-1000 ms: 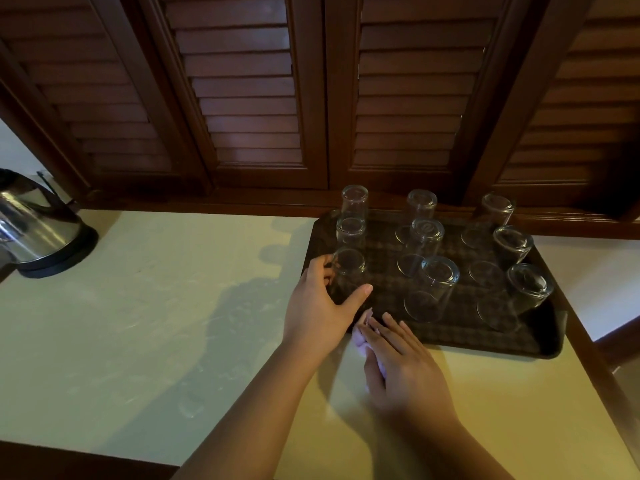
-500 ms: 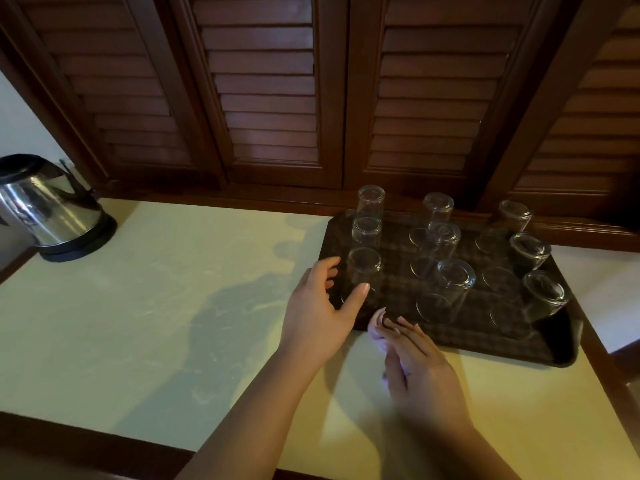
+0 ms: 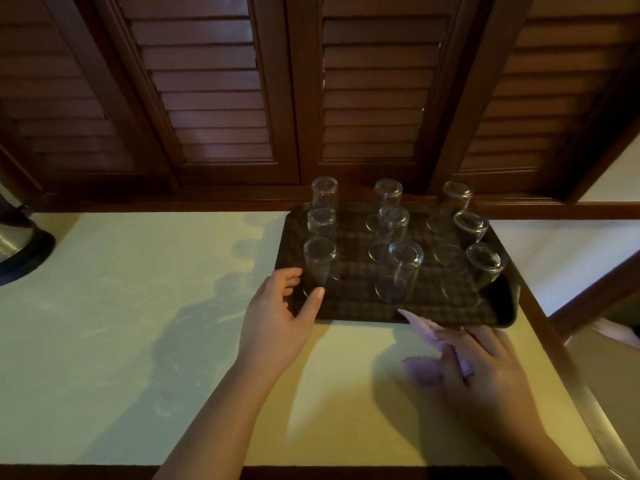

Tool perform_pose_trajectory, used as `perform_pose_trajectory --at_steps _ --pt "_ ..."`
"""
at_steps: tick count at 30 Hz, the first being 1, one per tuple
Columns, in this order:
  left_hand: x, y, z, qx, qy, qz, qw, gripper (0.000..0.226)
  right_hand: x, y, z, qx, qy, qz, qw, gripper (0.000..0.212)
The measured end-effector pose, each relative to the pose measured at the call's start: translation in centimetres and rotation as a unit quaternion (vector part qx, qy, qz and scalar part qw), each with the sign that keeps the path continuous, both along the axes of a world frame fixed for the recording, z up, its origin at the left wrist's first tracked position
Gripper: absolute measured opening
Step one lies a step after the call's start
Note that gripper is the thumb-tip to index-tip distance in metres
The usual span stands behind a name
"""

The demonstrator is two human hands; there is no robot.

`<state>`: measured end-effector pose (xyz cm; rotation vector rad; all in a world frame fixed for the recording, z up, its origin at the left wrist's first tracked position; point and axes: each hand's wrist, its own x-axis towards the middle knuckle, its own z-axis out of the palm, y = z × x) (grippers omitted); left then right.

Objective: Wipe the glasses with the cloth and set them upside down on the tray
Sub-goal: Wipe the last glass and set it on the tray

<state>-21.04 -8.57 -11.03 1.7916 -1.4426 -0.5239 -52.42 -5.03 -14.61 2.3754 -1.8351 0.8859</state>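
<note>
A dark patterned tray point(image 3: 353, 308) lies at the back right of the pale countertop. Several clear glasses stand upside down on it in three rows. My left hand point(image 3: 277, 323) curls round the front-left glass point(image 3: 319, 263), fingers at its left side and thumb in front of its rim. In front of the tray's near edge, my right hand point(image 3: 485, 365) holds a pale pink cloth point(image 3: 424, 370) between its fingers, just above the counter. One corner of the cloth sticks out toward the tray.
A steel kettle point(image 3: 15, 244) on a black base stands at the far left edge. Dark louvred wooden doors point(image 3: 207, 98) rise behind the counter. The countertop point(image 3: 121, 323) ends in a dark wooden edge in front and drops off at the right.
My right hand has moved to the right along the tray's near edge and lifted the pink cloth into view. My left hand stays at the front-left glass. The view has shifted left.
</note>
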Motion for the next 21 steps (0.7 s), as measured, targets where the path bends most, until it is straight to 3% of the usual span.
perform_pose_trajectory --at_steps 3,6,9,12,14,18,21 --pt "-0.1 -0.2 -0.1 0.004 0.001 -0.006 1.0 0.06 -1.4 0.8 -0.4 0.084 0.045 0.004 0.995 0.047" --pt "-0.3 -0.1 0.2 0.011 0.006 -0.023 1.0 0.075 -2.1 1.6 0.4 0.089 0.021 -0.007 0.996 0.058" --pt "0.1 0.2 0.7 0.001 0.003 -0.018 1.0 0.08 -2.4 2.0 2.4 0.005 -0.064 -0.044 0.997 0.051" --pt "0.6 -0.5 1.4 -0.019 0.018 0.02 0.999 0.065 -3.4 0.7 4.2 -0.113 -0.166 -0.072 0.977 0.047" --pt "0.9 -1.9 1.7 -0.021 0.019 0.054 0.998 0.051 -4.7 -1.4 5.4 -0.129 -0.242 -0.117 0.955 0.042" --pt "1.7 -5.7 1.4 0.016 -0.014 0.072 0.997 0.038 -6.7 -6.9 7.0 -0.067 -0.382 -0.219 0.895 0.027" --pt "2.2 -8.6 1.0 0.046 -0.045 0.066 0.996 0.037 -8.3 -11.4 7.2 0.061 -0.41 -0.259 0.872 0.025"
